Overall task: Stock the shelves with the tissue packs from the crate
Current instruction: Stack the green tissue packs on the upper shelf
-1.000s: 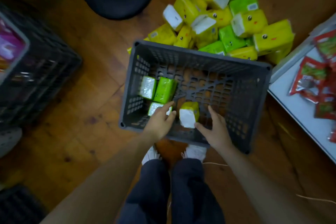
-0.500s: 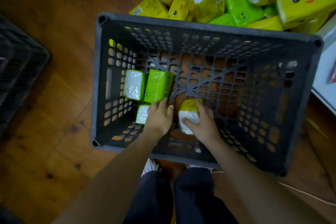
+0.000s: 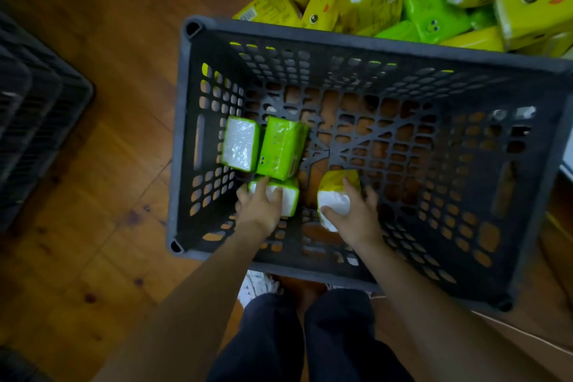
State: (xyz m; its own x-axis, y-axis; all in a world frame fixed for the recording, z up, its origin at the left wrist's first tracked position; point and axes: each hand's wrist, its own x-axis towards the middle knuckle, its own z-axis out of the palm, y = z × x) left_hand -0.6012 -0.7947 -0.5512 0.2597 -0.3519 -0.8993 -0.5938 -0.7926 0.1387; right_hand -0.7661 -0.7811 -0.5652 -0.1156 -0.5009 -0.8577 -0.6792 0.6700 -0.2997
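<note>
The crate [image 3: 341,40] across the middle of the frame is dark grey moulded plastic, matt, with its walls and bottom pierced by holes. Inside it at left, the green pack [image 3: 280,147] wears glossy plastic film that catches the light. The clear-faced pack [image 3: 240,144] beside it shows crinkled see-through film over white paper. The yellow pack [image 3: 333,180] at centre has the same shiny wrap, with white paper at its end. The pile of packs [image 3: 434,9] at upper right is also in glossy film. The floor [image 3: 93,164] is knotty varnished wood with a soft sheen. The trousers [image 3: 310,335] at the bottom are dark matt cloth. The second crate [image 3: 37,121] at the left edge looks like matt black plastic.
</note>
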